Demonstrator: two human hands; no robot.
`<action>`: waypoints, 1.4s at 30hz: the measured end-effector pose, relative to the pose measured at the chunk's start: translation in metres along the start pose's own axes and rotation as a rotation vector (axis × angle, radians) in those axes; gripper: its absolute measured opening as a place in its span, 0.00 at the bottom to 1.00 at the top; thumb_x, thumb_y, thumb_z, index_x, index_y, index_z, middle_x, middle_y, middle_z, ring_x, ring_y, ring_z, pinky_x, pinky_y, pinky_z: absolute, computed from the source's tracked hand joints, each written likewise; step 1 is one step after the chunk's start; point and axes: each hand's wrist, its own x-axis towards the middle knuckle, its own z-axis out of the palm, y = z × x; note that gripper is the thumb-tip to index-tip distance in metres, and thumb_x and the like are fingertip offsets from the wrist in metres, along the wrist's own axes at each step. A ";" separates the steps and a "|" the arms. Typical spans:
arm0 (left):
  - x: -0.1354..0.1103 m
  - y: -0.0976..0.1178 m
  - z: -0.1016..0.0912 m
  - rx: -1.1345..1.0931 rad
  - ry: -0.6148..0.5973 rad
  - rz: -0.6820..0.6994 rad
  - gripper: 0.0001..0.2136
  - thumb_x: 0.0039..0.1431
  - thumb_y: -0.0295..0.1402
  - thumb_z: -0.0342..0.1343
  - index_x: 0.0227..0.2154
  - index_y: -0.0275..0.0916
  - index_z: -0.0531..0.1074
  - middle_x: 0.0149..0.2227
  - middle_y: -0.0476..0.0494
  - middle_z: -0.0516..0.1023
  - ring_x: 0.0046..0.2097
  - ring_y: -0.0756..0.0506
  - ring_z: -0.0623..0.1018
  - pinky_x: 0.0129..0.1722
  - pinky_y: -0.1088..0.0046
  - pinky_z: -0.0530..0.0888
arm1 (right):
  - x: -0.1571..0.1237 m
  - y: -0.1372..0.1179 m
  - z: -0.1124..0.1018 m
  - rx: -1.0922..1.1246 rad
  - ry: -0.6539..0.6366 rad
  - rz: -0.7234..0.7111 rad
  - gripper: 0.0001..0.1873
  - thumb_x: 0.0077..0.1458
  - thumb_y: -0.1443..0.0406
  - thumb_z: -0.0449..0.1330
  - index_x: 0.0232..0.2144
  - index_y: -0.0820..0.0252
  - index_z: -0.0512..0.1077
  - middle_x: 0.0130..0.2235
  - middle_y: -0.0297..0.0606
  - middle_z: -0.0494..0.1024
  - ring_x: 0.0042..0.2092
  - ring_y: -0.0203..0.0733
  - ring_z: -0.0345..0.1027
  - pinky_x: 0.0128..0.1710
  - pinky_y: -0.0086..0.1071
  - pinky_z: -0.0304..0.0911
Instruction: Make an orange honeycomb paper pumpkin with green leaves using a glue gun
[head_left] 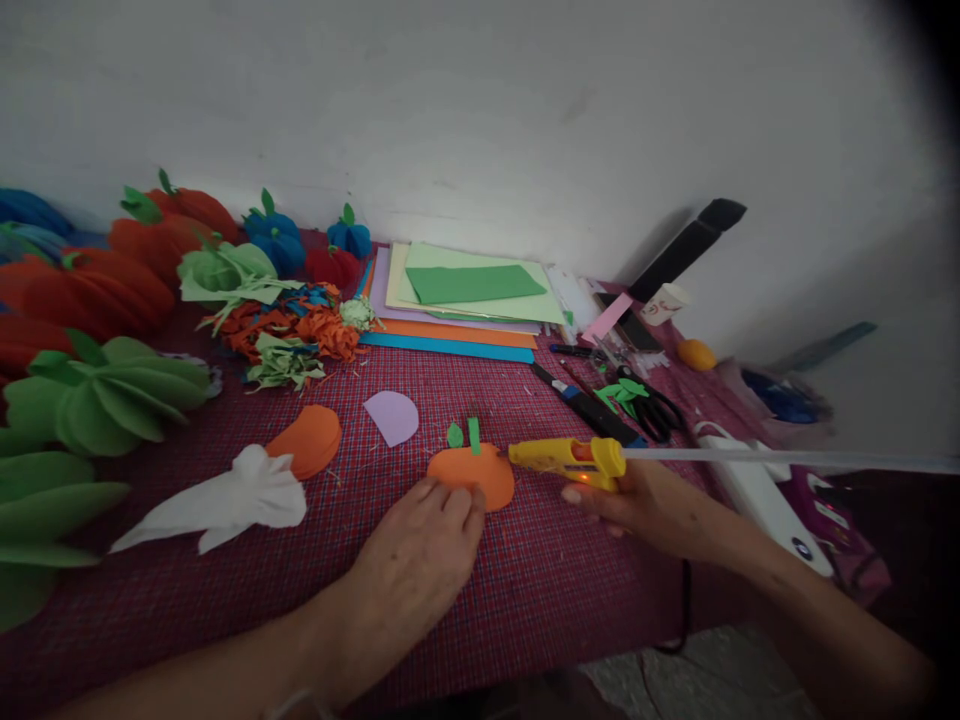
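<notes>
Pale wall [375,110] is rising behind a table [555,575] that is wearing a red checked cloth. Toward the front of the table, an orange cutout [493,488] is lying flat, with a green stem [474,436] overlapping its top edge and a leaf [454,436] sitting beside the stem. The left hand [427,530] is resting palm down, fingers close together and pressing on the cutout's lower part, gripping nothing; it is probably keeping the paper from sliding while leaving the top uncovered. The right hand [626,498] is curling tightly around a yellow glue gun [562,455], aiming its nozzle at the cutout's upper right edge; whether the tip is touching, I cannot tell. A long glue stick [750,456] is jutting from the gun's back. Paper pumpkins [97,295] are crowding the far left, and sheets [472,285] are lying stacked against the wall, seemingly out of the hands' way. An orange stack [311,440] and a lilac piece [392,417] are lying nearer, likely for easy reach, while scissors [652,408] are lying beyond the gun.
</notes>
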 end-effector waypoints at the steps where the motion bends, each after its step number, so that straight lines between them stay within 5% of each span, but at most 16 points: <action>1: 0.000 0.000 0.000 0.000 0.004 0.000 0.17 0.53 0.19 0.46 0.47 0.28 0.64 0.36 0.40 0.74 0.37 0.44 0.73 0.40 0.64 0.71 | 0.002 0.000 0.000 -0.015 0.008 0.001 0.20 0.54 0.50 0.53 0.35 0.60 0.70 0.19 0.29 0.66 0.21 0.32 0.59 0.20 0.25 0.54; 17: 0.000 0.000 0.000 0.003 0.034 -0.001 0.15 0.51 0.19 0.46 0.43 0.30 0.68 0.34 0.42 0.73 0.35 0.45 0.73 0.39 0.65 0.72 | 0.015 -0.014 0.003 0.002 -0.021 -0.133 0.23 0.55 0.51 0.51 0.47 0.59 0.67 0.23 0.31 0.70 0.21 0.33 0.61 0.20 0.25 0.57; 26: 0.001 0.000 0.000 -0.016 0.024 -0.003 0.15 0.52 0.20 0.47 0.44 0.29 0.67 0.34 0.42 0.72 0.35 0.45 0.72 0.38 0.65 0.72 | 0.014 -0.019 0.003 -0.010 -0.023 -0.118 0.22 0.55 0.52 0.52 0.46 0.59 0.68 0.22 0.30 0.69 0.21 0.32 0.61 0.20 0.25 0.56; 36: 0.000 0.000 -0.002 0.002 0.044 -0.002 0.17 0.52 0.19 0.46 0.46 0.28 0.67 0.35 0.41 0.74 0.36 0.45 0.73 0.40 0.65 0.72 | 0.004 -0.002 -0.003 -0.068 0.004 -0.022 0.20 0.55 0.50 0.51 0.32 0.60 0.69 0.20 0.30 0.68 0.21 0.33 0.61 0.20 0.26 0.56; 42: 0.000 -0.001 0.002 -0.002 0.019 -0.010 0.19 0.52 0.19 0.46 0.48 0.28 0.65 0.38 0.41 0.74 0.38 0.44 0.73 0.41 0.64 0.72 | -0.004 0.001 -0.004 -0.035 0.002 0.013 0.20 0.54 0.50 0.52 0.36 0.60 0.69 0.20 0.30 0.68 0.22 0.34 0.61 0.21 0.26 0.56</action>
